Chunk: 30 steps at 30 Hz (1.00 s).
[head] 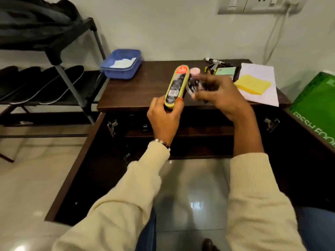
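Over the bench's point(154, 86) front edge, the left hand point(164, 120) has its grip closed round the lower end of a tilted yellow brush point(176, 86). Just beside it, the right hand's point(219, 95) grip holds a small dark-labelled bottle point(193, 87). A blue tray point(120, 74) sits at the left rear corner.

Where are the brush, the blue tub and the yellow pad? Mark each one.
brush point(176, 85), head view, on its labelled back.
blue tub point(117, 73), head view, on its front wall.
yellow pad point(252, 84), head view, on its top face.

Cream knit sleeves point(126, 196) with ribbed cuffs, bracelet point(163, 143) of pearl and dark beads at left wrist, blue jeans point(315, 229)
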Available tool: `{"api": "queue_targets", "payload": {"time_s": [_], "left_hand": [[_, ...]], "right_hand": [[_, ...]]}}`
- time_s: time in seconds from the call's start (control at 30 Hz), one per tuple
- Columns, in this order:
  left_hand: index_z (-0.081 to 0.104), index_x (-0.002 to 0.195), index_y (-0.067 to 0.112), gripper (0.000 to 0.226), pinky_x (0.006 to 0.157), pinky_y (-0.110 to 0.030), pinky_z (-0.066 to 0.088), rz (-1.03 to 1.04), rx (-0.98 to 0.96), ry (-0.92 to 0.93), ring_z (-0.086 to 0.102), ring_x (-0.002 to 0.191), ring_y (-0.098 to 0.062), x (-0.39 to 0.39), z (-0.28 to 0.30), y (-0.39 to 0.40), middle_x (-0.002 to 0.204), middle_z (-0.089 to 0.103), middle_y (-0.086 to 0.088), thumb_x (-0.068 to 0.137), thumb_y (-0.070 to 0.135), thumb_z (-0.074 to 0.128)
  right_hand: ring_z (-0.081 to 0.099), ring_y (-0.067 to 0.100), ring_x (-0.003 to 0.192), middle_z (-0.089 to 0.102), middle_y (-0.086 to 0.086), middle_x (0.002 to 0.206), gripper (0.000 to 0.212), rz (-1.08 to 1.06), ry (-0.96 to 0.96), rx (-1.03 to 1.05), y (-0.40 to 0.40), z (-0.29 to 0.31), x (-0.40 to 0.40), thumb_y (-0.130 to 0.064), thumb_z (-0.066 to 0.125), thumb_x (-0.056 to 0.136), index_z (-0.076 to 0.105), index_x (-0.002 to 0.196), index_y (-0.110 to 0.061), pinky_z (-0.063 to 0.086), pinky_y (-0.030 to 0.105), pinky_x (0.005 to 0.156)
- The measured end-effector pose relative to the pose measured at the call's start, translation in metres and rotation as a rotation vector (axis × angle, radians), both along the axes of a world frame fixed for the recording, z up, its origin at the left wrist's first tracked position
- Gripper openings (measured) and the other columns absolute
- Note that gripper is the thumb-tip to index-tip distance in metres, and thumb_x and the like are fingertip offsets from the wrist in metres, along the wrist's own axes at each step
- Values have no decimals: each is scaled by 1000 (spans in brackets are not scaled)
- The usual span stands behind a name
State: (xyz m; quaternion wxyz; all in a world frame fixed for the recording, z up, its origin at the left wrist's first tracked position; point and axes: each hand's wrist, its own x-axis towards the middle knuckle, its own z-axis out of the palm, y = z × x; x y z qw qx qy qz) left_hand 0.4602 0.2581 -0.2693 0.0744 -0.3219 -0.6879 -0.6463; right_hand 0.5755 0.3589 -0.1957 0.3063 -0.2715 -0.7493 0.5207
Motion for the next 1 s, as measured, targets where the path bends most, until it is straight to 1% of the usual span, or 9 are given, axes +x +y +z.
{"api": "queue_targets", "payload": {"time_s": [0.1,0.23,0.33,0.47,0.57,0.63,0.77,0.87,1.0], "left_hand": [[68,88,3,38,62,-5,34,-38,-19,9,49,67,-6,15,-44,-33,80,58,-4,79,39,60],[65,95,5,47,64,-20,43,-65,-146,-96,52,72,-10,35,-84,-52,85,60,-2,80,46,50],[63,101,4,50,68,-28,45,-56,-280,-102,56,79,-20,38,-94,-52,92,60,-7,81,48,49],[60,106,-2,40,71,-36,45,16,-540,-145,58,88,-34,21,-113,-52,99,60,-17,91,35,58],[57,108,-7,45,71,-36,41,43,-666,-166,57,93,-37,3,-120,-42,105,59,-21,93,36,56],[55,111,-7,47,72,-34,38,47,-706,-168,57,97,-38,-9,-120,-32,109,58,-21,94,38,54],[53,115,-4,50,71,-32,37,56,-822,-148,58,103,-37,-32,-118,0,115,57,-20,96,43,50],[52,117,-4,52,80,-39,45,54,-915,-123,58,106,-38,-51,-117,21,117,57,-22,97,45,48],[55,121,6,29,81,-35,48,40,-1033,-71,58,105,-33,-71,-116,39,115,58,-18,101,23,44]], "right_hand": [[65,14,98,70,1,105,56,86,-62,-133,-17,-27,20,3,78,67,63,117,-15,53,31,88],[65,18,102,69,3,107,63,120,-220,-245,-20,-62,19,1,80,64,61,122,-11,54,35,89],[64,17,101,66,5,111,69,73,-342,-233,-19,-87,8,-3,81,64,56,128,-8,51,37,94],[61,18,104,62,6,117,74,-38,-421,-196,-17,-118,-13,-12,84,63,53,130,-9,49,35,96],[55,19,114,57,4,126,78,-71,-457,-135,-14,-137,-32,-16,84,65,49,134,-10,45,30,95],[53,18,112,56,5,124,74,-76,-485,-100,-9,-146,-44,-15,82,67,49,133,-9,43,26,90],[48,29,120,54,12,127,72,-136,-594,-7,13,-166,-69,-27,83,64,53,127,-8,46,41,98],[52,30,117,57,13,125,62,-170,-575,23,29,-179,-84,-25,81,69,55,124,-9,47,36,95],[56,30,111,59,13,121,53,-135,-613,49,46,-191,-100,-27,75,78,54,123,-7,46,30,82]]}}
